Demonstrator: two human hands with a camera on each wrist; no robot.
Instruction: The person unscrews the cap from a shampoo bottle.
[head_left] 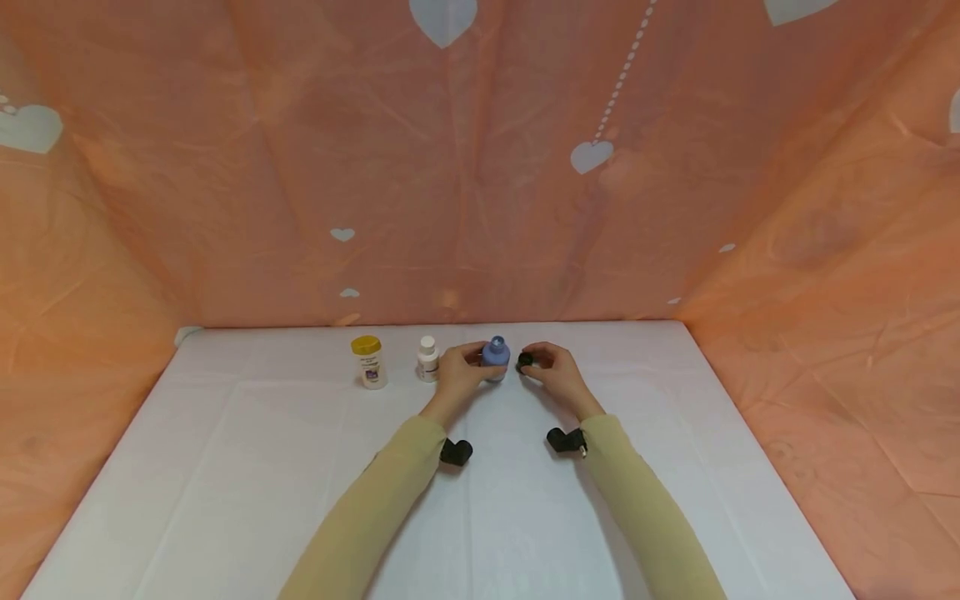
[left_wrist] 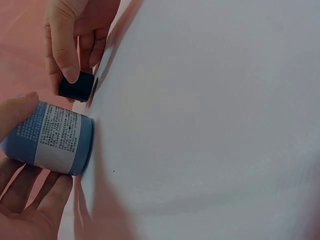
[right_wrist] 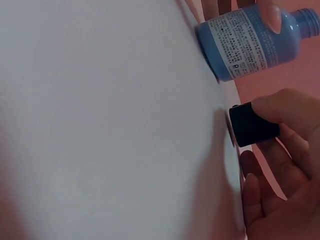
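My left hand [head_left: 456, 379] grips a blue bottle [head_left: 496, 353] around its body, the thumb on the near side. The bottle stands upright on the white table with its threaded neck [right_wrist: 308, 23] bare, and a printed label faces the wrist cameras. Just to the right of it, my right hand [head_left: 562, 379] pinches a black cap [right_wrist: 250, 125] between thumb and fingers. The cap is apart from the bottle, low down at the tabletop; whether it touches the cloth I cannot tell.
Left of the blue bottle stand a small white bottle [head_left: 427, 367] with a white cap and, farther left, a cream bottle [head_left: 372, 371] with a yellow lid. An orange curtain [head_left: 465, 208] with pale hearts closes off the back and sides of the white table [head_left: 510, 517].
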